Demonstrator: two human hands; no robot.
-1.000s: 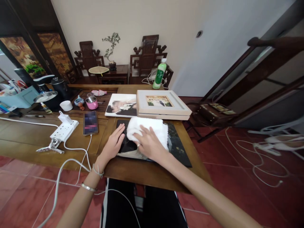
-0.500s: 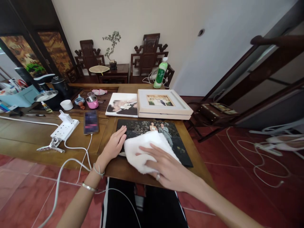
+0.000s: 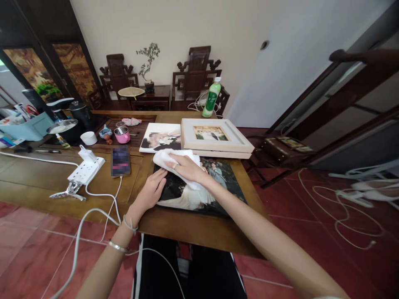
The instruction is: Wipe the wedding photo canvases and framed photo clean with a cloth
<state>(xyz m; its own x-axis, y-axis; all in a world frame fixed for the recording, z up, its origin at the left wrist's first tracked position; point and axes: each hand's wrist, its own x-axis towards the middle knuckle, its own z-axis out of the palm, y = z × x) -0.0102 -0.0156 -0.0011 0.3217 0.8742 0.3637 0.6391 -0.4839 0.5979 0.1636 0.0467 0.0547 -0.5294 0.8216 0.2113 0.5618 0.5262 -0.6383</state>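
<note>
The right hand (image 3: 187, 168) presses a white cloth (image 3: 164, 156) onto the far left corner of a dark photo print (image 3: 224, 187) lying on the worktop (image 3: 187, 228). The left hand (image 3: 151, 191) lies flat on the print's left edge. Just beyond stand a pale frame (image 3: 215, 143) and a second print (image 3: 160, 141). A phone (image 3: 120, 160) lies to the left.

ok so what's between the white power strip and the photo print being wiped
In the head view, a phone lies on the table between the power strip and the photo print.
</note>
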